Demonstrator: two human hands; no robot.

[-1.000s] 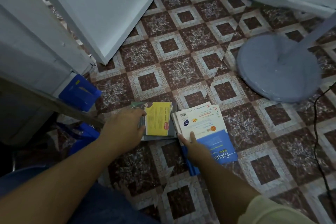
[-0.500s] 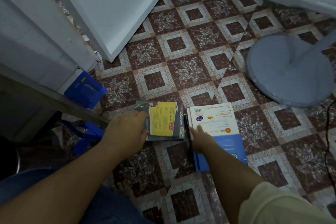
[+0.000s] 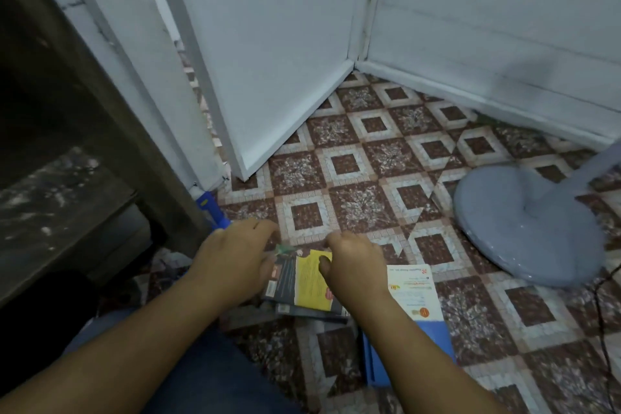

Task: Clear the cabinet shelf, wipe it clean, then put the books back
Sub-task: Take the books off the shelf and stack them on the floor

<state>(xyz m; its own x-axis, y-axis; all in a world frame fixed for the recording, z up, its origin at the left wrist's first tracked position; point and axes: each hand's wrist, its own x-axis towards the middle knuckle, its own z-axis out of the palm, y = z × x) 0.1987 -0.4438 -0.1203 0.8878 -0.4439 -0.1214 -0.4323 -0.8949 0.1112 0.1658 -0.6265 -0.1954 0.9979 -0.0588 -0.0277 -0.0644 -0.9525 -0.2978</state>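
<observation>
I hold the yellow book (image 3: 311, 282) with both hands. My left hand (image 3: 235, 262) curls round its left edge and my right hand (image 3: 353, 265) pinches its top. It sits low over a small pile (image 3: 312, 311). The dusty shelf (image 3: 50, 198) is up and left, nearer my left hand.

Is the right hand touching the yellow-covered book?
Touching. The head view shows the right hand gripping the yellow-covered book, with its thumb on the cover.

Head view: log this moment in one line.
left hand: grips yellow book | right hand: pinches its top edge | white-and-blue book: on floor | shelf: speckled with dust
</observation>
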